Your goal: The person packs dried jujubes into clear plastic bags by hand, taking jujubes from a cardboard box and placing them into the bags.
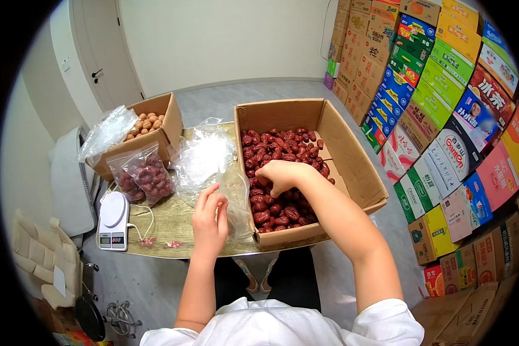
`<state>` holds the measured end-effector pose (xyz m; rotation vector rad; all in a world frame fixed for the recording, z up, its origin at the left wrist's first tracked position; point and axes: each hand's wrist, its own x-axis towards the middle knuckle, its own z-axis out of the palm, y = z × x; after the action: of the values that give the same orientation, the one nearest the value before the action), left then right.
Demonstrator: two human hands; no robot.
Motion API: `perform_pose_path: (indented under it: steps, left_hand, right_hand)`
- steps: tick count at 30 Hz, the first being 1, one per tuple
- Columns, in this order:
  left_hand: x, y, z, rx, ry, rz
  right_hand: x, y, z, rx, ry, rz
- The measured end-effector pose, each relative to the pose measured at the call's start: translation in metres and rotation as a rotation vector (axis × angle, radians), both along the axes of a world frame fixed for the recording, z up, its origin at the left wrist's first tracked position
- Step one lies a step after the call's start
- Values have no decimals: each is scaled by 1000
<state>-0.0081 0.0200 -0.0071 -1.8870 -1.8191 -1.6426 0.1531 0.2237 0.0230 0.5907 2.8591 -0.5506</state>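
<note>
A large cardboard box (340, 173) of dried red dates (282, 147) stands at the right of the table. My right hand (282, 176) reaches into it with curled fingers, closed on dates at the surface of the pile; its fingertips are partly hidden. Just left of the box, my left hand (209, 216) pinches a clear plastic bag (233, 199) that hangs loosely beside the box wall. Behind that hand lies a heap of clear plastic bags (205, 150). Two filled bags of dates (147, 176) rest further left.
A white kitchen scale (114, 222) with a cable sits at the table's left edge. Behind it is a smaller box (170, 124) of walnuts (147, 124) with plastic draped over it. Stacked cartons (438, 115) line the right side; a beige chair (43, 254) is at lower left.
</note>
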Motion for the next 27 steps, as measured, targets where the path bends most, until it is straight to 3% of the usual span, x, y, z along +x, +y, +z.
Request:
perform_pose_path:
  steps: [12,17,19,21,23,27]
  left_hand:
    - [1,7,2,4,38,-20]
    - [-1,8,0,8,43,-11]
    - [-1,9,0,24,93,6]
    - [0,11,1,21,93,3]
    - [2,12,2,20,94,6]
    - [7,13,5,-7,30,1]
  right_hand:
    - [-4,1,-6,3,3,21]
    - [7,13,11,75,301,-222]
    - [11,12,23,74,606,-270]
    - [11,3,37,-135,764,-372]
    - [4,-7,41,-438,943,-315]
    - [-13,-19,33,-624,891,-134]
